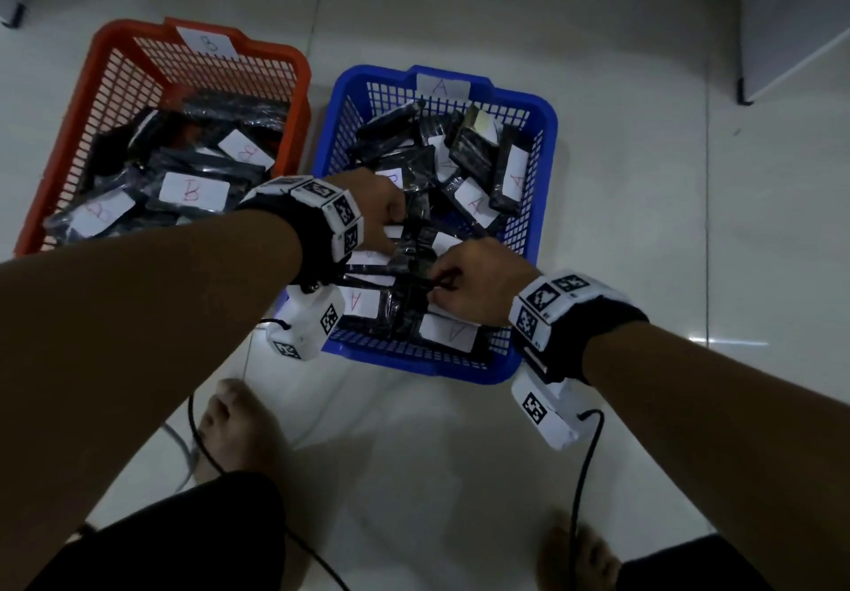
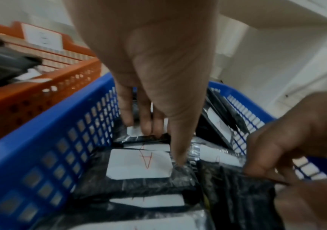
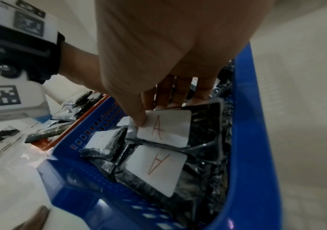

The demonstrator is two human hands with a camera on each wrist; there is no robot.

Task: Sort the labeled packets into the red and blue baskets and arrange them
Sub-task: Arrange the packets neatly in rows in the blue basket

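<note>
both hands reach into the blue basket [image 1: 547, 126]: left hand [image 1: 381, 208] fingers straight, pressing packets [image 2: 138, 163] beneath; right hand [image 1: 473, 282] pinches an "a" packet [image 3: 164, 129] under its fingertips.

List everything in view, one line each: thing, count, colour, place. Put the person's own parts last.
red basket: one, red, on the floor at the left, white tag marked B on its far rim.
blue basket: one, blue, on the floor right of the red one, white tag marked A on its far rim.
B packets: many, black with white labels, piled in the red basket.
A packets: many, black with white labels, filling the blue basket.
floor: pale glossy tiles.
cables: black, trailing from the wrist units.
left hand: in the blue basket, fingers down on the packets.
right hand: in the blue basket, pinching a packet's edge.
feet: two, bare, on the floor.
</note>
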